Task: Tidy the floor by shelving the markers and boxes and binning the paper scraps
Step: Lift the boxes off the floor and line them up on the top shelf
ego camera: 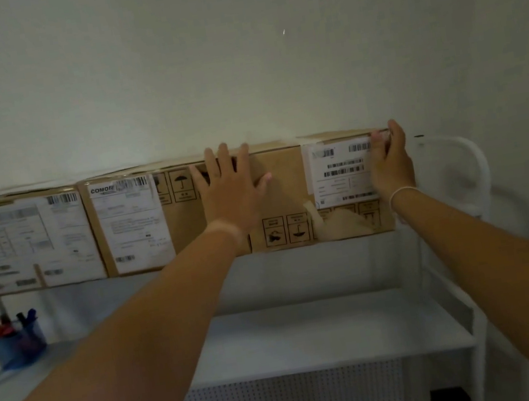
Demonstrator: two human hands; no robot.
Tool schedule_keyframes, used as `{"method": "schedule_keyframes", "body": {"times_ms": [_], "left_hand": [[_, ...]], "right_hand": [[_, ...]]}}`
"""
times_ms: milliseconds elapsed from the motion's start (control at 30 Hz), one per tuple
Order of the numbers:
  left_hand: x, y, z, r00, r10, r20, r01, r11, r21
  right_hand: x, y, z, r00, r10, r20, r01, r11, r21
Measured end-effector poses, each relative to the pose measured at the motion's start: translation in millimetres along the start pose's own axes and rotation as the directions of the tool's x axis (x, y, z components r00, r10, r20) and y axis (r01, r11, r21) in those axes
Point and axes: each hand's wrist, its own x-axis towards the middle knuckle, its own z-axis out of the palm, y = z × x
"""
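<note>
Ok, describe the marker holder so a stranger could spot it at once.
Start at the white shelf unit against the wall. Below the row of cardboard boxes, look to the far left. The blue mesh cup stands there, the only coloured thing, with marker caps poking out.

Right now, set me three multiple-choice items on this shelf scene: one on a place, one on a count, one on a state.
1. Where does the blue cup of markers stand?
A. on top of the boxes
B. on the lower shelf, at the left
C. in the right hand

2. How many cardboard boxes show on the top shelf?
A. three
B. one
C. five

3. How does the left hand meet the rightmost box?
A. closed round a marker
B. hanging clear of it
C. flat, fingers spread, on its front

Answers: 1 B, it stands below the boxes at the left; 2 A, three fronts stand side by side; 3 C, the palm lies on the cardboard while the right hand holds the box's right edge.
</note>
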Motion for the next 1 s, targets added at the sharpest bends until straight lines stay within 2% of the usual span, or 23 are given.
{"method": "schedule_keyframes", "body": {"times_ms": [133, 233, 400, 500, 767, 867, 1000], "left_hand": [[-29, -15, 4, 0.996, 0.083, -0.028, -0.084, 0.996, -0.035], [-63, -24, 9, 0.997, 0.073, -0.010, -0.074, 0.988, -0.135], [-125, -35, 25, 0.982, 0.130, 0.139, -0.091, 0.963, -0.255], [-158, -40, 35, 0.958, 0.157, 0.238, -0.066, 0.934, -0.351], [-247, -43, 44, 0.837, 0.313, 0.448, -0.060, 0.868, -0.494], [-286, -50, 36, 0.768, 0.386, 0.511, -0.055, 0.835, -0.547], [-336, -66, 31, 0.655, 0.470, 0.592, -0.062, 0.814, -0.578]], "right_hand": [[-31, 6, -7, 0.994, 0.069, 0.084, -0.066, 0.997, -0.042], [-64, 19, -11, 0.990, 0.106, 0.090, -0.100, 0.993, -0.067], [-126, 37, -18, 0.968, 0.238, 0.074, -0.230, 0.968, -0.099], [-168, 47, -24, 0.966, 0.238, 0.101, -0.225, 0.966, -0.124], [-286, 59, -49, 0.922, 0.356, 0.152, -0.310, 0.914, -0.260], [-340, 60, -56, 0.901, 0.405, 0.152, -0.352, 0.891, -0.288], [-411, 55, -61, 0.847, 0.516, 0.129, -0.433, 0.809, -0.398]]}}
